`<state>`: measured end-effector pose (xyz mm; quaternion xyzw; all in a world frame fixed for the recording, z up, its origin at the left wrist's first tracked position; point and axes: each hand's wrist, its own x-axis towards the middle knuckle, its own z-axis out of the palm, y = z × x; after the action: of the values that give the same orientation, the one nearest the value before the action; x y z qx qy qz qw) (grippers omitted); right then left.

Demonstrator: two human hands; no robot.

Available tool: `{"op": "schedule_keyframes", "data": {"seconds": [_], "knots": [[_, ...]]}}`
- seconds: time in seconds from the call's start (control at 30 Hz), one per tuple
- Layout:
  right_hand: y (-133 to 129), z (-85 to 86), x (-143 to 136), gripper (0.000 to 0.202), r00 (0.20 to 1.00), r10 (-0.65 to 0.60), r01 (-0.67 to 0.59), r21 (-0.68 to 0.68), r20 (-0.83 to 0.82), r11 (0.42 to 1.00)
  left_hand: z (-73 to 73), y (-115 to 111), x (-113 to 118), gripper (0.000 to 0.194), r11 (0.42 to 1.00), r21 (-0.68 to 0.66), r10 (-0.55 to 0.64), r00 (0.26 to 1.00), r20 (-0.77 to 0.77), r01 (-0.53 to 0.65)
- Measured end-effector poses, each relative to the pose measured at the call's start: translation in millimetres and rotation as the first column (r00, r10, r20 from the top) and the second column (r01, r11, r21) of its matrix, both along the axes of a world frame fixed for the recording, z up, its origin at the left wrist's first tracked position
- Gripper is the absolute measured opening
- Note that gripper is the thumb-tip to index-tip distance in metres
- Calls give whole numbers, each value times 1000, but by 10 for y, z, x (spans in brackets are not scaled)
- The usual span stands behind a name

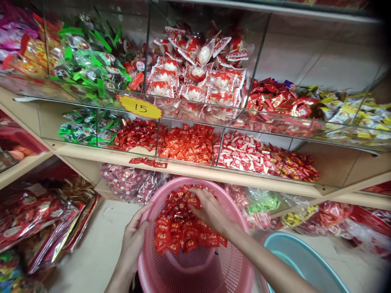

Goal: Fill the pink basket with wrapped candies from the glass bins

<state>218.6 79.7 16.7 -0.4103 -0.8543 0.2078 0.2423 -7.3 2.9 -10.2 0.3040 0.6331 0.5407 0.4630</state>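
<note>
A pink plastic basket (244, 260) stands in front of me, tilted toward the shelf. Red-wrapped candies (180, 232) lie heaped against its far side, some bright red, others darker. My left hand (134, 232) grips the basket's left rim, its fingers over the edge. Inside the basket, my right hand (209, 207) reaches into the pile, thumb and fingers curved around candies at the top. Whether it has closed on any of them is hard to make out.
Glass-divided shelves (195, 167) hold several kinds of wrapped sweets. A yellow tag (139, 107) reads 15. Some red candies (148, 162) lie on the wooden ledge. To the right is a blue basin (293, 248); bagged sweets (33, 211) lie at left.
</note>
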Motion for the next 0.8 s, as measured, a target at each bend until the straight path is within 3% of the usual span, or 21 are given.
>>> {"op": "schedule_keyframes", "data": {"seconds": [0.2,0.53,0.8], "knots": [[-180,-235,-107,47,999,26,-24,-79,23,997,12,9,0,51,1000,-9,6,1000,5,-6],[-261,-408,-23,52,997,49,-38,-161,63,986,-22,18,-11,44,1000,8,-3,1000,-16,3],[-348,-509,-126,54,995,88,-76,-197,56,978,-67,10,-27,47,1000,-1,-13,1000,1,13]]}}
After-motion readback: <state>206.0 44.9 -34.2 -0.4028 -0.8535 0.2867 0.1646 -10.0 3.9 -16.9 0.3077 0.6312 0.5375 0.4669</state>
